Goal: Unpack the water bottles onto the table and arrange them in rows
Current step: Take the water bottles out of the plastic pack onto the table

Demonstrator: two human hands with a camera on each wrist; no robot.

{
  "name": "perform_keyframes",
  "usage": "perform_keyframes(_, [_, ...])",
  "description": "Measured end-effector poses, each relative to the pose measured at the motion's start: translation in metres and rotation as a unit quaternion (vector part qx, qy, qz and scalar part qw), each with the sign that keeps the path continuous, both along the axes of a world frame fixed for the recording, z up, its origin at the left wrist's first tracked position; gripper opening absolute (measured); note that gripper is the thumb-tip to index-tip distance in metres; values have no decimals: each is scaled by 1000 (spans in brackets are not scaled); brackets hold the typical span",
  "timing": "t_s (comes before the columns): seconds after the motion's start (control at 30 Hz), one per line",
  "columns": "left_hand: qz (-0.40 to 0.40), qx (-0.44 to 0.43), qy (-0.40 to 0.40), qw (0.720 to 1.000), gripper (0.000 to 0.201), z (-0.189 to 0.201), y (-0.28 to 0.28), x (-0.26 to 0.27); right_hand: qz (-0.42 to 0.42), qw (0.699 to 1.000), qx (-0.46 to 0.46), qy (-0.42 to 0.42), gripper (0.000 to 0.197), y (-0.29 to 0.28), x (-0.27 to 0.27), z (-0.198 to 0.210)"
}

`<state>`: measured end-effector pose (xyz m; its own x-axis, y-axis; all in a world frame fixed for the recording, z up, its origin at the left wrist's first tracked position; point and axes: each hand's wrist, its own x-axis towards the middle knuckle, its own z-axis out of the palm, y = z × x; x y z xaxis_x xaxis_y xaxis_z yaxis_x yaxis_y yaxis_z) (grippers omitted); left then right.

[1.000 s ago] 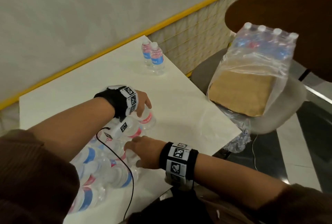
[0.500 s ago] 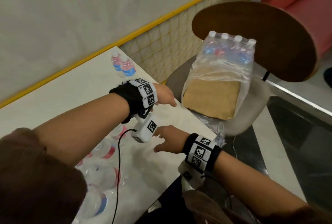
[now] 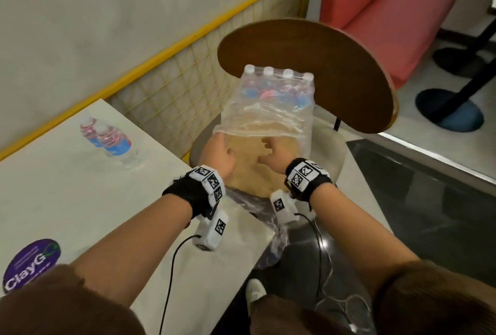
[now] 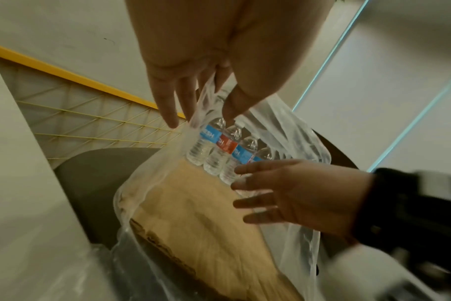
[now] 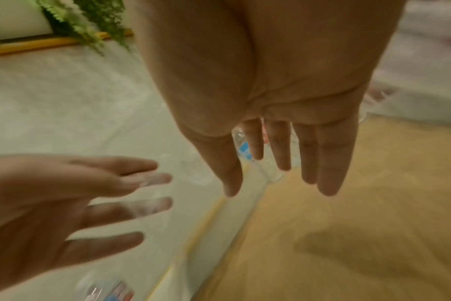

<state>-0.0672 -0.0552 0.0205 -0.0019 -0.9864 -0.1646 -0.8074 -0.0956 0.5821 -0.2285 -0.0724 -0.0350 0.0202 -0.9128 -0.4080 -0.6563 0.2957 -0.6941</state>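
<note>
A shrink-wrapped pack of water bottles [image 3: 276, 90] lies on a chair to the right of the white table [image 3: 67, 195], its white caps pointing away. The clear wrap [image 3: 268, 117] gapes open toward me over a bare cardboard tray [image 3: 249, 171]. My left hand [image 3: 220, 146] reaches to the left edge of the opening with straight fingers, and film runs between its fingers and thumb [image 4: 201, 110]. My right hand [image 3: 271, 152] hovers flat over the cardboard with its fingers spread [image 5: 278, 175], close to the remaining bottles [image 4: 219, 150]. Neither hand holds a bottle.
Two upright bottles [image 3: 112, 141] stand at the table's far edge by the yellow-railed mesh wall. The chair's brown backrest [image 3: 322, 66] rises behind the pack. Loose film [image 3: 271, 243] hangs at the table's corner. A purple sticker [image 3: 32, 262] marks the near left.
Both hands left the bottles lying on the table and moved right to the pack on the chair. The head view swung right, and the lying bottles went out of view.
</note>
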Motion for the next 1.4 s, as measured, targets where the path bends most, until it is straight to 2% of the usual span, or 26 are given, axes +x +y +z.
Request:
perform_keyframes(0.1, [13,-59,27,998,31,2,-9,5,-33,999,-18,9,55,-47,-6,8])
perform_keyframes(0.13, [9,-76,29,997,34,3,-11,7,-36,998,-57,7,53,-60,-7,14])
perform_keyframes(0.2, [-7,-96,41,995,40,5,-15,11,3,991,-125,54,54,-86,-13,19])
perform_keyframes(0.27, [-31,-112,41,992,43,7,-18,12,83,969,-94,215,57,-100,-19,18])
perform_keyframes(0.33, [-44,-126,29,991,45,5,-23,13,123,914,-129,365,64,-109,-29,18])
perform_keyframes(0.4, [-56,-148,20,987,46,6,-28,12,137,882,-161,421,76,-119,-35,23])
perform_keyframes(0.43, [-65,-165,14,984,47,6,-30,11,143,877,-152,433,77,-124,-33,24])
perform_keyframes(0.5, [-73,-175,-2,982,47,5,-34,12,113,893,-137,413,73,-140,-28,24])
perform_keyframes(0.53, [-70,-167,-9,983,47,4,-36,14,106,903,-131,395,70,-147,-25,22])
perform_keyframes(0.57, [-66,-158,-12,985,47,2,-40,16,102,926,-104,348,65,-155,-25,23])
perform_keyframes(0.63, [-74,-145,-23,986,48,0,-39,20,113,942,-89,304,50,-169,-31,6])
perform_keyframes(0.67, [-87,-142,-32,985,48,0,-39,20,154,933,-76,315,50,-169,-33,7])
perform_keyframes(0.73, [-109,-142,-38,983,47,0,-36,18,222,875,-96,420,62,-162,-42,14])
perform_keyframes(0.77, [-110,-134,-31,984,46,1,-34,15,173,888,-122,408,70,-154,-38,17])
perform_keyframes(0.83, [-96,-112,-13,989,44,0,-33,10,59,891,-229,386,76,-138,-40,26])
perform_keyframes(0.87, [-85,-96,-7,992,43,-1,-34,8,60,896,-237,370,73,-134,-40,22])
perform_keyframes(0.9, [-79,-81,-5,994,41,-2,-35,7,62,932,-209,291,67,-133,-39,15])
perform_keyframes(0.93, [-77,-70,-7,995,39,-3,-36,7,76,950,-197,228,64,-129,-36,7])
perform_keyframes(0.97, [-78,-62,-9,995,36,-5,-37,7,82,960,-205,173,68,-125,-29,-8])
perform_keyframes(1.03, [-82,-35,-15,996,38,-9,-38,10,54,967,-207,139,73,-111,-19,-30])
perform_keyframes(1.1, [-95,-5,-18,995,49,-16,-37,11,-1,990,-135,29,58,-87,-10,-22])
perform_keyframes(1.2, [-110,35,-27,993,69,-22,-34,7,-54,989,-91,-107,37,-39,8,10])
perform_keyframes(1.23, [-110,42,-20,993,72,-27,-35,5,-39,986,-101,-127,28,-25,16,15])
perform_keyframes(1.3, [-105,67,2,992,73,-34,-36,4,32,992,-79,-98,14,-7,29,28])
perform_keyframes(1.4, [-101,115,16,988,67,-46,-39,9,64,994,6,-84,18,-15,18,37])
